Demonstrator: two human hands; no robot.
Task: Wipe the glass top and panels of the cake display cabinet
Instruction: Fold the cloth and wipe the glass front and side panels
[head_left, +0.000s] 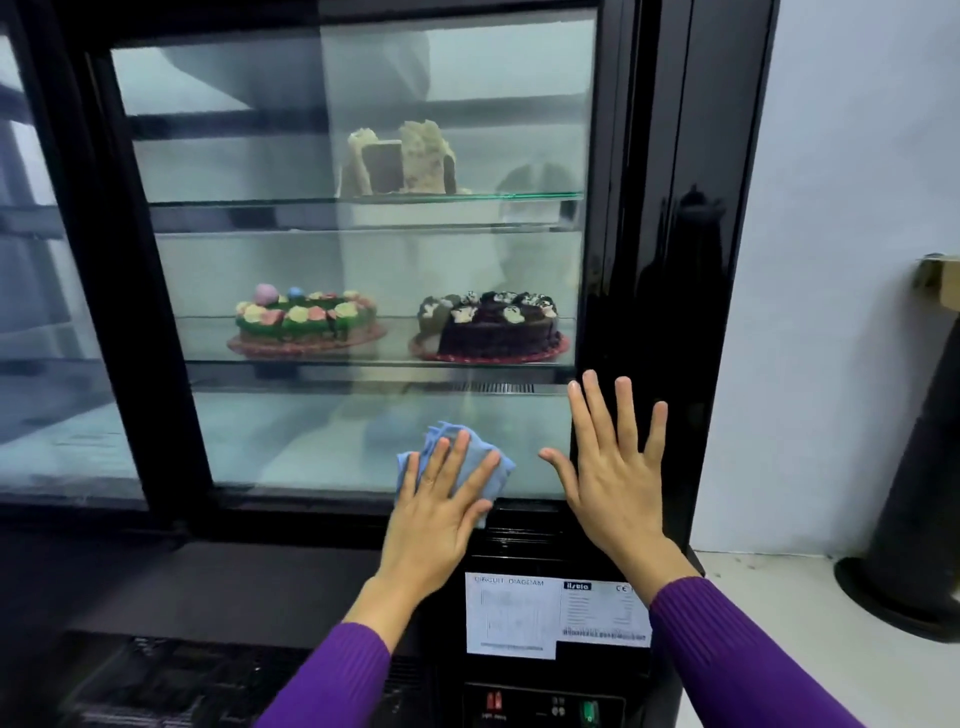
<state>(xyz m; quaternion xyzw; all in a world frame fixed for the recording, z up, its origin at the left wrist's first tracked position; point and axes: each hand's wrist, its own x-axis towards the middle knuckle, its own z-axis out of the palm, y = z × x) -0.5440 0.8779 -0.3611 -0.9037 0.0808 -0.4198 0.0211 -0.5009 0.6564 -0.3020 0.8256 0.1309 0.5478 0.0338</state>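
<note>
The black-framed cake display cabinet (644, 260) fills the view, with its sliding glass panel (291, 447) right in front of me. My left hand (441, 514) lies flat on a light blue cloth (493, 475), pressing it against the lower right part of the glass near the bottom frame. My right hand (618, 478) rests flat with fingers spread, empty, over the glass edge and the black right-hand post. Both sleeves are purple.
Inside, a flower-decorated cake (306, 319) and a chocolate cake (493, 325) sit on the middle shelf, a cut tall cake (400, 158) above. A circuit-diagram label (519, 616) and switches (493, 704) lie below the glass. A dark round-based stand (914, 519) is at the right.
</note>
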